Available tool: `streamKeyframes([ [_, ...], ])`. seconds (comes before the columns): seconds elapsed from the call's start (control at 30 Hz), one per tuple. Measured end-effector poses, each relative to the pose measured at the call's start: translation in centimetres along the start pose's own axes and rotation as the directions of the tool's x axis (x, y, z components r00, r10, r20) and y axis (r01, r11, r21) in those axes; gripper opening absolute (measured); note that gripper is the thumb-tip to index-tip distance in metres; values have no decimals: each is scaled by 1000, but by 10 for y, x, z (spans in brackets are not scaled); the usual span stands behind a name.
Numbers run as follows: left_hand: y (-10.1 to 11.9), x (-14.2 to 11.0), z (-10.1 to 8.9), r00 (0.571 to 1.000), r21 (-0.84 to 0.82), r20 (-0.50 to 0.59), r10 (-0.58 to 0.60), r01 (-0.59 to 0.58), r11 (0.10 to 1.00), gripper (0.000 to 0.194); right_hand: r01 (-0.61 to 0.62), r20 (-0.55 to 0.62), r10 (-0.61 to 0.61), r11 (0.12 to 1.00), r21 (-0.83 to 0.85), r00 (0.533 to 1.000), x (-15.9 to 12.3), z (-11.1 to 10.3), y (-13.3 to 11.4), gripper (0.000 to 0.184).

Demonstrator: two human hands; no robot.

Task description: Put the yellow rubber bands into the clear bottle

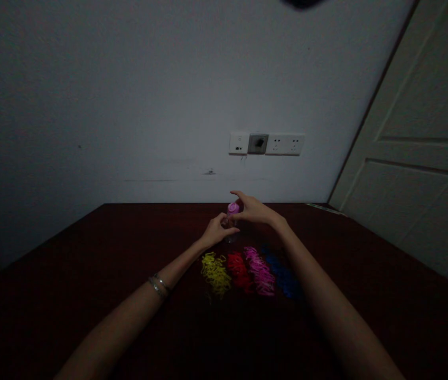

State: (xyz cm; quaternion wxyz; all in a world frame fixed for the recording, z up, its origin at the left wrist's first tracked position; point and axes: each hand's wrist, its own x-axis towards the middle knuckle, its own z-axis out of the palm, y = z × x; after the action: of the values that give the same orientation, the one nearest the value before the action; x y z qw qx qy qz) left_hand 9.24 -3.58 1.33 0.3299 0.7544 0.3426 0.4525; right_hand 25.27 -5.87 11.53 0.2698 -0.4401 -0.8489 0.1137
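Observation:
Near the back of the table stands a small clear bottle with a pink lid (233, 209). My left hand (216, 232) is wrapped around its see-through body, thumb across the front. From the right, my right hand (253, 210) grips the lid between thumb and fingers, with one finger raised. Just in front of the bottle lie side-by-side heaps of what look like small rubber bands: yellow bands (216, 274), red bands (240, 272), pink bands (260, 271) and dark blue bands (283, 275). My right forearm passes close to the blue heap.
The dark red-brown table (148, 227) meets a pale wall (148, 105) at its back edge. Sockets (285, 144) are set in the wall above the hands. A panelled door (418, 153) rises on the right. A thin strip (325, 209) lies at the back right corner.

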Motion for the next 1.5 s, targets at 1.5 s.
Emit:
streamKeyframes([
  [1.5, 4, -2, -1, 1000, 4, 2, -7, 7, 1000, 38, 63, -4, -64, 960, 273, 998, 5, 5, 11, 63],
])
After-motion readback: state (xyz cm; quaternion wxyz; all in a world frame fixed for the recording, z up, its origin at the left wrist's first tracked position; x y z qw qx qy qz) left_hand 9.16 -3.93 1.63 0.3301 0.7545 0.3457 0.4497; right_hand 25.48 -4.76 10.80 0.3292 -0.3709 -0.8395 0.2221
